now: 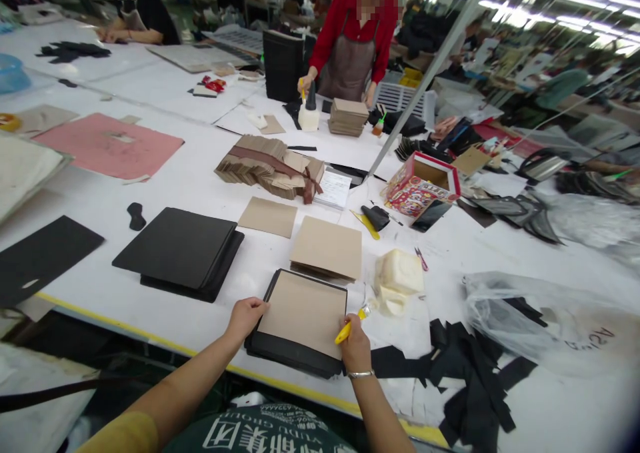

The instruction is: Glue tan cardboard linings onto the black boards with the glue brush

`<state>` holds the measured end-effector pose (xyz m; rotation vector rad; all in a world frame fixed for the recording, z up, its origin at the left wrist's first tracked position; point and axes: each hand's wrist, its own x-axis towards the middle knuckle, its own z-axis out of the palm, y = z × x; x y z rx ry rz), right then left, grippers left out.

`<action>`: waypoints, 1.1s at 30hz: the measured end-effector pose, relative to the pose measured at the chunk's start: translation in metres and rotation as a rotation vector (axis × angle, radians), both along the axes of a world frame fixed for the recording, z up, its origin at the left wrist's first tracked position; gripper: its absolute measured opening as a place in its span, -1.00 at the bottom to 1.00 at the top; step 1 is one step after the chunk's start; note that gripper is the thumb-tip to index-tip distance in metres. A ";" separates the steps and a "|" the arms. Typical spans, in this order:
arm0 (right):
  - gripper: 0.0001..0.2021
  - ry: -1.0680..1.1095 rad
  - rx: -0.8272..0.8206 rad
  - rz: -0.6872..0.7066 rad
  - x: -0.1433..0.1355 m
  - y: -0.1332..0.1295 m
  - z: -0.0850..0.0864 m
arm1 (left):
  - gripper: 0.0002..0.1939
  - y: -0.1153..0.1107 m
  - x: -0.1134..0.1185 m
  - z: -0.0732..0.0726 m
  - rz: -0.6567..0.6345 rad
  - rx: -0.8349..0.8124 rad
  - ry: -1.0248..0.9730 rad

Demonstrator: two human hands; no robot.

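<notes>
Directly before me, a tan cardboard sheet [303,310] lies on a stack of black panels [295,356]. My left hand [249,314] is closed at the sheet's left edge, its fingertips pinching the rim. In my right hand [356,343] is a yellow-handled brush [345,333], its bristles pointing away from me while the fingers rest by the sheet's right edge. A pale glue container [400,273] with whitish build-up stands just beyond the brush. Behind the sheet sits a pile of tan cardboard [326,246]; to the left is another stack of black panels [183,250].
Black fabric strips [470,373] and a clear plastic bag [540,313] lie at the right. Farther back are bundled cardboard pieces [270,166], a red box [423,183] and a slanting metal pole [430,73]. A co-worker in red [350,46] holds a brush across the table.
</notes>
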<state>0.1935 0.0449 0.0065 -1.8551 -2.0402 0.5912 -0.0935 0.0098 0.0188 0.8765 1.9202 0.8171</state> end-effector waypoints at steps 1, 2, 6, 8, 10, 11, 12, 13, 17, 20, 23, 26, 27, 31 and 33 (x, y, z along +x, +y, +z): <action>-0.75 -0.002 -0.003 -0.005 0.000 0.000 0.001 | -0.74 0.000 0.000 0.000 -0.002 -0.004 0.000; -0.75 -0.005 -0.006 -0.011 -0.001 0.001 0.001 | -0.74 0.001 0.000 0.000 -0.008 -0.007 0.001; -0.78 -0.005 -0.014 -0.009 -0.003 0.001 0.008 | -0.73 0.000 0.001 -0.002 -0.030 -0.024 0.041; -0.81 -0.013 -0.030 -0.006 -0.004 0.001 0.010 | -0.72 -0.001 0.000 -0.004 -0.035 -0.038 0.057; -0.85 -0.034 -0.047 -0.012 -0.005 0.002 0.010 | -0.71 0.000 0.000 -0.006 -0.043 -0.049 0.056; -0.86 -0.041 -0.053 -0.015 -0.005 0.002 0.009 | -0.71 0.000 0.000 -0.006 -0.047 -0.053 0.053; -0.88 -0.045 -0.059 -0.016 -0.004 0.002 0.009 | -0.71 0.000 0.000 -0.006 -0.051 -0.055 0.051; -0.88 -0.048 -0.062 -0.017 -0.004 0.002 0.008 | -0.70 0.000 0.000 -0.005 -0.056 -0.057 0.050; -0.91 -0.057 -0.077 -0.026 -0.004 0.002 0.008 | -0.71 0.000 0.000 -0.004 -0.072 -0.070 0.069; -0.91 -0.066 -0.085 -0.029 -0.004 0.003 0.007 | -0.70 0.000 -0.001 -0.010 -0.071 -0.071 0.074; -0.91 -0.060 -0.092 -0.030 -0.005 0.004 0.006 | -0.70 0.000 -0.001 -0.015 -0.065 -0.069 0.072; -0.90 -0.069 -0.098 -0.017 -0.005 0.005 0.006 | -0.71 0.001 0.000 -0.013 -0.060 -0.051 0.074; -0.89 -0.077 -0.099 -0.014 -0.005 0.006 0.006 | -0.71 0.002 0.000 -0.011 -0.063 -0.042 0.077; -0.88 -0.094 -0.108 0.005 -0.005 0.008 0.009 | -0.72 0.006 -0.001 -0.006 -0.124 -0.023 0.142; -0.87 -0.118 -0.115 0.024 -0.006 0.010 0.010 | -0.73 0.007 -0.004 -0.006 -0.158 -0.023 0.179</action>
